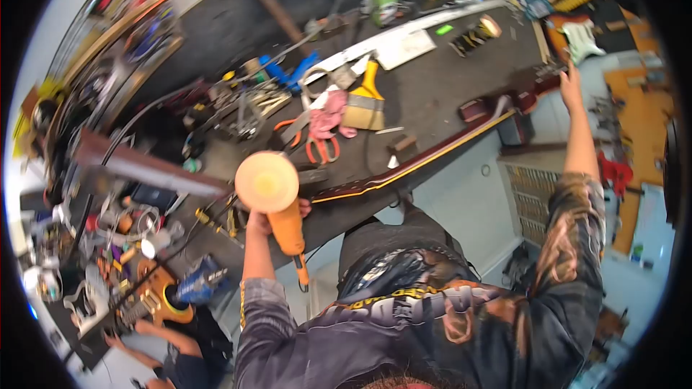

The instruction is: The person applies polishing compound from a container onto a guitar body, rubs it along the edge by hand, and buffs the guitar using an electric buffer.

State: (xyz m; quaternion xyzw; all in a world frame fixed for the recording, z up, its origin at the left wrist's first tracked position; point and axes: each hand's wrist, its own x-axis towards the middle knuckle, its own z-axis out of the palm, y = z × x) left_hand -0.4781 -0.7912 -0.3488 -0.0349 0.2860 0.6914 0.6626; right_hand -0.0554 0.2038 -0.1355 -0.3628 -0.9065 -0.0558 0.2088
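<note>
My left hand [257, 222] is wrapped round an orange power tool [287, 227], partly hidden behind it. The tool's round, pale orange pad [267, 181] faces up toward the camera. Along the bench's front edge runs a long dark red piece [425, 161] with a yellow edge, its left end close to the tool. At the far right end of this piece, my right hand [571, 88] grips it, with the thumb on the near side and part of the fingers hidden. Pink cloth [329, 114], red-handled scissors [323, 150] and a yellow-handled brush [365, 104] lie beyond the piece.
Clamps and small tools crowd the dark bench [432, 94]. A white board [406, 49] lies toward the back. At the lower left, another person [180, 349] is beside a yellow-brown guitar [155, 299]. A cable crosses the left side. Drawers [528, 202] stand under the bench.
</note>
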